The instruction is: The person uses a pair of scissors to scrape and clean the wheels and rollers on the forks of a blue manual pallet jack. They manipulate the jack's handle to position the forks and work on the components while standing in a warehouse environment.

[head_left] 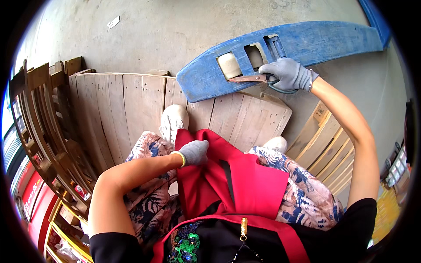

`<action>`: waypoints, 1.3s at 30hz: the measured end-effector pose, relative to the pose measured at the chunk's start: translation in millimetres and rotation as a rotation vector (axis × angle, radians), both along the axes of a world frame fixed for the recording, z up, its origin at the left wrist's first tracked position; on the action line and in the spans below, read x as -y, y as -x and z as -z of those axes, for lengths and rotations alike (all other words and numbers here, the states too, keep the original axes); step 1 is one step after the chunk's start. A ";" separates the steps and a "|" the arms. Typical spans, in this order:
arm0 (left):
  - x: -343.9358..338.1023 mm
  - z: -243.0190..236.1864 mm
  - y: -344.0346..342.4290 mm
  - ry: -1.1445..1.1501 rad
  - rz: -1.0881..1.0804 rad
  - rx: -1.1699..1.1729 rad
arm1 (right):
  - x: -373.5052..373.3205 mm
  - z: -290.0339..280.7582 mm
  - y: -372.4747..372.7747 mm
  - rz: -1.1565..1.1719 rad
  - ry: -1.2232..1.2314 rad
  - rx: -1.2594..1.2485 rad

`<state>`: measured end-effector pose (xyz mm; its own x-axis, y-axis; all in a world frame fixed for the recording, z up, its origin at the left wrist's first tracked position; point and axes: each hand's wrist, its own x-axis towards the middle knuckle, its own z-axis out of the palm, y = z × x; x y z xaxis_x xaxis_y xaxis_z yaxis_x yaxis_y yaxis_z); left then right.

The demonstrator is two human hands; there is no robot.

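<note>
My right hand (pixel 287 74), in a grey glove, is closed around the dark handles of a pair of scissors (pixel 248 79). Their rusty blades point left, with the two blades lying close together. The scissors are over the front edge of a long blue board (pixel 313 41) with several cut-out openings, close to a cream-coloured roll (pixel 229 65) in one of them. My left hand (pixel 194 153), also gloved in grey, is closed on the red apron (pixel 258 184) over my lap. Folds of the cloth gather around this fist, and its fingertips are hidden.
A low wooden plank platform (pixel 144 98) lies under my white shoe (pixel 174 122). Wooden pallets (pixel 41 118) stand upright at the left. Another slatted pallet (pixel 326 149) lies at the right. A scrap of paper (pixel 113 22) is on the concrete floor (pixel 175 30).
</note>
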<state>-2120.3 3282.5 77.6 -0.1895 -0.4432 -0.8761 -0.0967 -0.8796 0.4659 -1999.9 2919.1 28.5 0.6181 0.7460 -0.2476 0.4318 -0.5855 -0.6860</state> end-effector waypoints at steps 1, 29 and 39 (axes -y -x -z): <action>-2.8 1.8 1.8 0.078 0.032 0.012 | 1.6 2.4 0.6 -0.021 -0.005 0.030; 47.5 8.2 -29.0 0.075 -0.350 0.563 | -12.9 -32.3 66.7 0.942 -0.129 -0.129; 110.8 35.4 -99.0 0.306 -0.471 1.189 | 2.5 -31.3 110.3 0.886 0.015 -0.292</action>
